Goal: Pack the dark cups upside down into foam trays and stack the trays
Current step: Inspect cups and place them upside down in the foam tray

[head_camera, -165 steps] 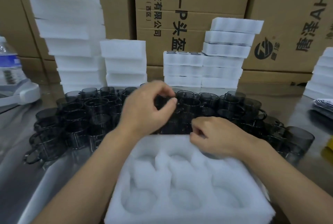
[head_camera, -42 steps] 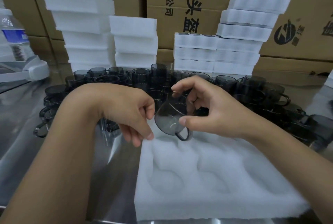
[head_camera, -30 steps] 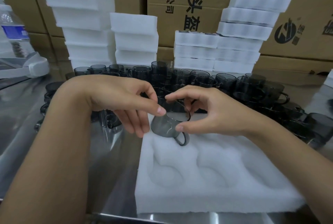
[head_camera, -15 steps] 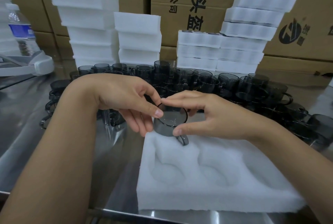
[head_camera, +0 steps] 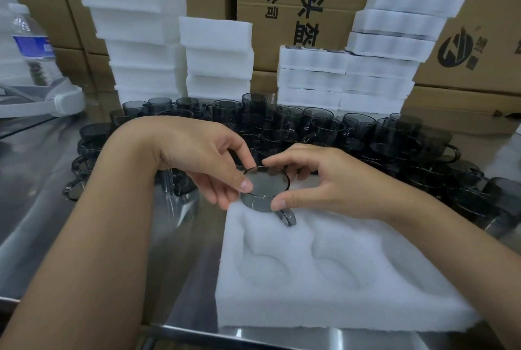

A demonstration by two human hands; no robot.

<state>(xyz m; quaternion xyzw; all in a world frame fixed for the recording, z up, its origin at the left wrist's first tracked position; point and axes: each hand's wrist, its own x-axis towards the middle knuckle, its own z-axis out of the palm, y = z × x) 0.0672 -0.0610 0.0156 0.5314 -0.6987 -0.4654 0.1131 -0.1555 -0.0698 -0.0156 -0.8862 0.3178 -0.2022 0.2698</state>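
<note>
Head view showed the left hand (head_camera: 197, 158) and right hand (head_camera: 324, 180) both pinching the inverted dark cup (head_camera: 265, 191) at the foam tray's (head_camera: 338, 279) far-left pocket, where a handle missing its notch would likely leave the cup tilted and unsettle later stacking.

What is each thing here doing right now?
Dark cup: upside down, partly in the tray's far-left pocket.
Foam tray: its other visible pockets empty.
Left hand: pinches the cup.
Right hand: pinches the cup.
Loose cups: mostly upright, crowded together.
Water bottle: upright, capped.
</note>
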